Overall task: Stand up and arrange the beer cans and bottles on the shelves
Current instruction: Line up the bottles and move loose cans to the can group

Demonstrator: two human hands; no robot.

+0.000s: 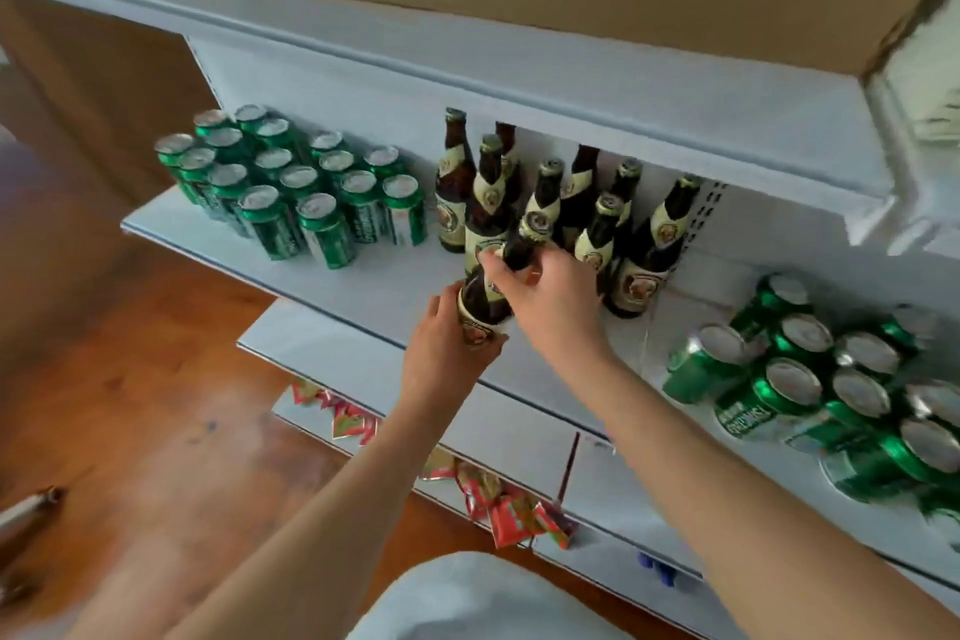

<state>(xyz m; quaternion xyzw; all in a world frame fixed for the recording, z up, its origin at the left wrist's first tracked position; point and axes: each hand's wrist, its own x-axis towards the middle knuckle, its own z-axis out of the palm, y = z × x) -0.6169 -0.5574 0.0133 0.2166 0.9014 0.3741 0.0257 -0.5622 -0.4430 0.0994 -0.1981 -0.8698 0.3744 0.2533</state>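
With the left hand [441,353] gripping the body and the right hand [540,291] pinching the neck, the brown bottle [491,294] tilts at the shelf [332,270] front (upright bottles [613,218] close behind), so a careless set-down could topple them.

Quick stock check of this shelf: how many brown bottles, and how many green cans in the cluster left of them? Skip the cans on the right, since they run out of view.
brown glass beer bottles: 9, counting the one being held
green beer cans in the left cluster: 16
Total: 25
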